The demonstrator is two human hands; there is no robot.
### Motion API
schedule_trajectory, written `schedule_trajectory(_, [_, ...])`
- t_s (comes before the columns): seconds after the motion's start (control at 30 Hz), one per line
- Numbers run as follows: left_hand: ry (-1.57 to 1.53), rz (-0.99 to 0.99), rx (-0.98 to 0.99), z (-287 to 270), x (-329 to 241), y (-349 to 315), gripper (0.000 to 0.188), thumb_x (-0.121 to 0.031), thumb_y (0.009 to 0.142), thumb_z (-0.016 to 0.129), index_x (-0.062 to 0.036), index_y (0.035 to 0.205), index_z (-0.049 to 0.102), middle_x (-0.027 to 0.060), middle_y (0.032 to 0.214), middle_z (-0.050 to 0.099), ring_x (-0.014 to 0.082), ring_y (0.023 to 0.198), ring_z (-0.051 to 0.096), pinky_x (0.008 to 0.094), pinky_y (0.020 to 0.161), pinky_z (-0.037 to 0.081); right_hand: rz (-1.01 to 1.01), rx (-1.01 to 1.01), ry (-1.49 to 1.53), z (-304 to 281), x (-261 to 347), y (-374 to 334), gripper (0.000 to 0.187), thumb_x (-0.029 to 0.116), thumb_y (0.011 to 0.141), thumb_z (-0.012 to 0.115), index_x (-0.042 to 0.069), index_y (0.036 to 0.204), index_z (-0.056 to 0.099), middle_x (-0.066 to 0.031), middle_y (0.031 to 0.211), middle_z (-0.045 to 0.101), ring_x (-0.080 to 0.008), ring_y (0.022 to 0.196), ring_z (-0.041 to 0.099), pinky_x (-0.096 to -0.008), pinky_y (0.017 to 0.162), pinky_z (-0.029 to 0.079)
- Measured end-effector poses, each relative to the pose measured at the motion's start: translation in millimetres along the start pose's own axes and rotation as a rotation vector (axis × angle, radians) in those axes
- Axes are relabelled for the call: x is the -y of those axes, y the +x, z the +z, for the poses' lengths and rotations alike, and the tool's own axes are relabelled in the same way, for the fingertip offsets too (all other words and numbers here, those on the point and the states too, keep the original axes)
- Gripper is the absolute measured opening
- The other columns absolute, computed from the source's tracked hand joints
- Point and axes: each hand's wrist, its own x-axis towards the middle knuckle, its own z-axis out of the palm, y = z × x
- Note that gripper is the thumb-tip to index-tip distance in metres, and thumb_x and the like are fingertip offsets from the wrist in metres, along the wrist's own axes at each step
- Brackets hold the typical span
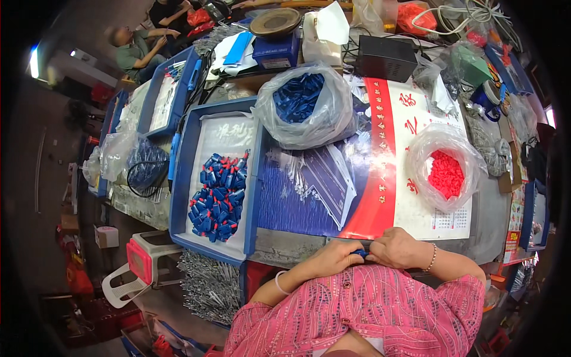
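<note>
My left hand (336,257) and my right hand (397,249) meet at the table's near edge, close to my body. A small blue plastic part (360,253) shows between them, pinched by the left fingers. The right fingers are closed against its other side; what else they may hold is hidden. Beyond my hands, to the right, an open clear bag (418,156) holds small red pieces (445,174). Farther off, a larger clear bag (279,135) is full of blue plastic parts (298,97). To the left, a blue tray (254,190) lined with white paper holds a pile of blue parts with red tips (219,199).
A printed sheet (380,149) covers the table's middle. At the back stand a black box (386,58), a blue carton (276,52) and a round dish (275,22). Thin metal pieces (208,285) are heaped below the tray, near a white-and-red plastic chair (143,265). Other people (135,53) sit at far left.
</note>
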Motion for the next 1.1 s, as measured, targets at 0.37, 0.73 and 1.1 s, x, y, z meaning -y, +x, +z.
schedule_trajectory(0.37, [0.455, -0.001, -0.207, 15.9, 19.0, -2.4, 0.025, -0.015, 0.084, 0.056, -0.0020, 0.105, 0.054, 0.0228, 0.086, 0.060, 0.0391, 0.074, 0.059, 0.0406, 0.062, 0.048, 0.850, 0.222, 1.706, 28.4, -5.1, 3.0, 0.034, 0.034, 0.092, 0.048, 0.009, 0.069, 0.052, -0.0020, 0.050, 0.043, -0.0151, 0.040, 0.043, -0.0294, 0.045, 0.038])
schedule_trajectory(0.73, [-0.172, 0.090, -0.016, 17.4, 28.1, 0.1, 0.017, -0.019, 0.090, 0.052, -0.0016, 0.092, 0.051, 0.0039, 0.067, 0.050, 0.0150, 0.056, 0.050, 0.0300, 0.052, 0.040, -0.117, -0.064, 0.014, 11.0, -1.4, 1.5, 0.021, 0.028, 0.084, 0.055, 0.008, 0.080, 0.056, -0.0079, 0.065, 0.056, -0.0236, 0.057, 0.057, -0.0349, 0.056, 0.044])
schedule_trajectory(1.1, [0.403, 0.067, -0.197, 15.4, 24.2, 3.2, 0.026, -0.016, 0.083, 0.059, -0.0018, 0.103, 0.054, 0.0156, 0.075, 0.059, 0.0286, 0.064, 0.060, 0.0372, 0.056, 0.047, 0.291, -0.085, 0.507, 30.7, -9.8, -1.2, 0.026, 0.029, 0.090, 0.049, 0.009, 0.074, 0.051, -0.0038, 0.055, 0.046, -0.0187, 0.047, 0.049, -0.0329, 0.049, 0.040])
